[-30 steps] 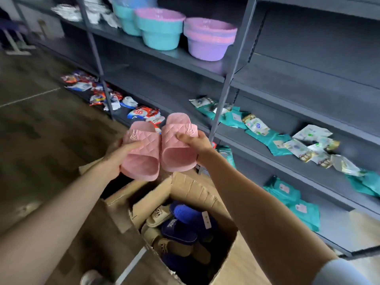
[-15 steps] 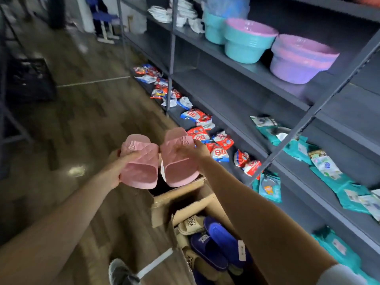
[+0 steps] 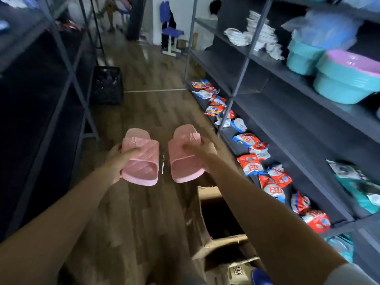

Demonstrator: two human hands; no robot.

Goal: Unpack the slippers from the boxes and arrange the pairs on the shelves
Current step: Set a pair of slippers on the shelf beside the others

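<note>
Head: left grip, right grip hold pink slippers.

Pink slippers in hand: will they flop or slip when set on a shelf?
Probably stiff: the left pink slipper and right pink slipper hold their shape though the left hand and right hand grip each by one side. Likely light: that grip carries them. The left one's quilted strap should aid grip.
</note>
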